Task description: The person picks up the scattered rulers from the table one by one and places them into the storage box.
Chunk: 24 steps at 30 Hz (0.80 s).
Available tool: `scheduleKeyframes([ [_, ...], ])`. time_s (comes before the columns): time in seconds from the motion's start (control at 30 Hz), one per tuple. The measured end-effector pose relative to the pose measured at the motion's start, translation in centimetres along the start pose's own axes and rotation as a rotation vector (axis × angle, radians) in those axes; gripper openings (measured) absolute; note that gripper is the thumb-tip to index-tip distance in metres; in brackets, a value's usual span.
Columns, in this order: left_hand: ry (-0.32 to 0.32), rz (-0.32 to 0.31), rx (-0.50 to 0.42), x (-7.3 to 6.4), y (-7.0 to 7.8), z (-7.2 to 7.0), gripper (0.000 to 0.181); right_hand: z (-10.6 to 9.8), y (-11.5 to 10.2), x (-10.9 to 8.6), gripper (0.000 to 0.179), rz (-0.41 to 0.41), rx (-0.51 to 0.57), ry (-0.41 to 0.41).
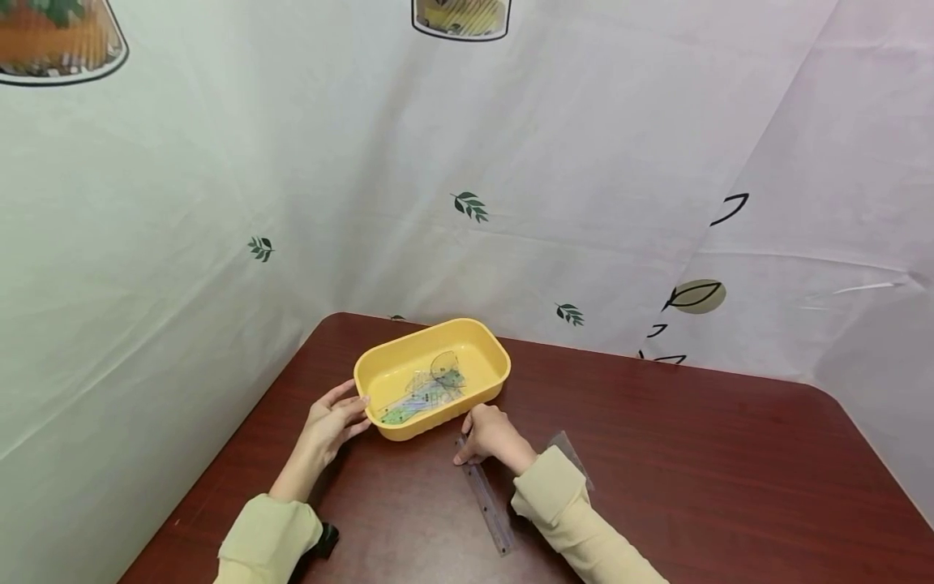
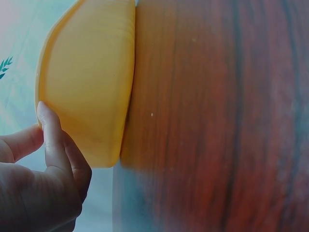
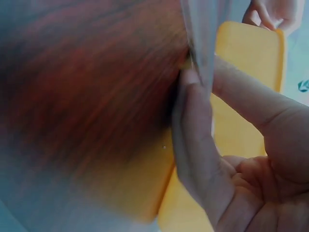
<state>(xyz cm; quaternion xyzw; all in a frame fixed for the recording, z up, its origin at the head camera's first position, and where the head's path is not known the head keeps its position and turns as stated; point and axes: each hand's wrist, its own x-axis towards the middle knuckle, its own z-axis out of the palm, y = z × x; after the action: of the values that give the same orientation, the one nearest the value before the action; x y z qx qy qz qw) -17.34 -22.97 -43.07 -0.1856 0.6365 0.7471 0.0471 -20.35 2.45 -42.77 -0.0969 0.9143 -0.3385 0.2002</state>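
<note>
A yellow plastic basin (image 1: pixel 477 357) stands on the table towards its far left. My left hand (image 1: pixel 332 422) holds its left end, the thumb and fingers at the rim (image 2: pixel 39 87). Inside the basin lie several clear drawing pieces (image 1: pixel 426 397), some tinted green and blue, and a rounded piece (image 1: pixel 443 367) that looks like a protractor. Just in front of the basin, my right hand (image 1: pixel 496 438) pinches one end of a clear ruler (image 1: pixel 489 507), which slants towards me. In the right wrist view the ruler (image 3: pixel 203 38) appears between thumb and fingers.
Beside my right forearm lies a flat transparent piece (image 1: pixel 572 458), partly hidden by the sleeve. A dark red-brown wooden table (image 1: pixel 693 454) spreads out to the right. White sheeting (image 1: pixel 584 162) with leaf prints hangs behind and along the left edge.
</note>
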Motion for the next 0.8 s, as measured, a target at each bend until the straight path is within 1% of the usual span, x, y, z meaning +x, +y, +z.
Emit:
scheduleKeyframes([
  [0.07, 0.000, 0.000, 0.001, 0.0, 0.0, 0.0, 0.069, -0.1, 0.2, 0.1, 0.036, 0.022, 0.097, -0.025],
  [0.13, 0.001, 0.000, 0.000, 0.0, 0.0, 0.0, 0.068, -0.1, 0.4, 0.2, 0.032, 0.027, 0.150, -0.035],
  [0.2, 0.001, -0.001, -0.006, 0.0, 0.0, 0.0, 0.068, -0.2, 0.5, 0.3, 0.024, 0.021, 0.177, -0.046],
  [0.33, -0.001, 0.001, -0.011, 0.0, 0.0, 0.0, 0.067, -0.3, 0.8, 0.3, 0.005, -0.016, 0.229, -0.087],
  [0.5, -0.005, -0.001, -0.013, 0.0, 0.0, 0.0, 0.067, -0.9, 0.8, 0.0, 0.011, -0.053, 0.303, -0.159],
  [0.67, -0.006, -0.003, -0.013, -0.1, 0.0, 0.0, 0.069, -2.1, 0.3, -0.6, 0.016, -0.099, 0.330, -0.241],
  [0.8, -0.006, -0.001, -0.010, -0.1, 0.0, 0.1, 0.069, -3.1, 0.0, -0.6, 0.020, -0.155, 0.342, -0.308],
])
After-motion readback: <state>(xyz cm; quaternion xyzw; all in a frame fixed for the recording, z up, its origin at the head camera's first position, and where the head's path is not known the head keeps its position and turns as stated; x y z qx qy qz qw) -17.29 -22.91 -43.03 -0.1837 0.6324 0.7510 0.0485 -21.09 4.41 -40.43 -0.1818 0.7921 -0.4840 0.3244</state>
